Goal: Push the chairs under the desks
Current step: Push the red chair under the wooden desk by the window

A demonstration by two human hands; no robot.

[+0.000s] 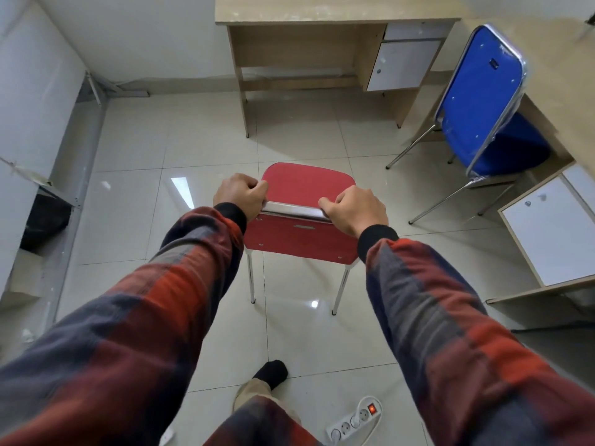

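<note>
A red chair (304, 188) with chrome legs stands on the tiled floor in the middle of the room, facing a wooden desk (322, 14) against the far wall. My left hand (240, 194) grips the left end of its backrest top rail. My right hand (354, 209) grips the right end of the same rail. Open floor lies between the chair and that desk. A blue chair (483, 88) stands at the right, its seat partly tucked under a second desk (560, 75) along the right wall.
A white power strip (355, 420) with a lit red switch lies on the floor near my foot (272, 373). Grey metal shelving (80, 149) and a black bag (45, 220) line the left wall. White cabinet doors (553, 233) hang under the right desk.
</note>
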